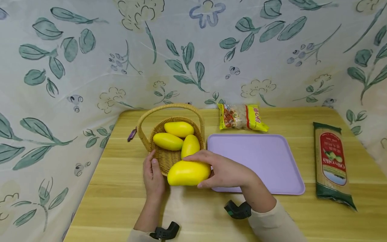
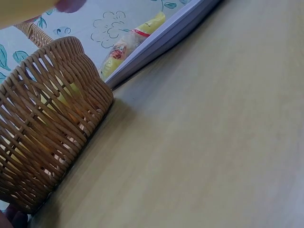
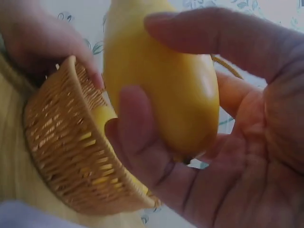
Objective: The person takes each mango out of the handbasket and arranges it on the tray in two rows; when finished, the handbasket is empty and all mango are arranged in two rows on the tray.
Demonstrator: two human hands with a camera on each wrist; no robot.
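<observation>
My right hand [image 1: 226,169] holds a yellow mango [image 1: 188,173] by its right end, above the front rim of a wicker basket [image 1: 169,161]. In the right wrist view the thumb and fingers curl round this mango [image 3: 161,80]. Three more yellow mangoes [image 1: 167,141] lie inside the basket. My left hand [image 1: 155,178] grips the basket's front left side, its thumb at the rim. From the left wrist, the woven wall [image 2: 52,118] shows close up, with the held mango [image 2: 23,10] blurred at the top corner.
A lilac tray [image 1: 257,161] lies right of the basket. Behind it is a yellow-and-clear food packet [image 1: 242,117]. A green-ended pasta packet [image 1: 333,164] lies far right. A small purple wrapped item [image 1: 131,135] is by the basket handle. Patterned cloth [image 1: 196,50] hangs behind the wooden table [image 1: 105,201].
</observation>
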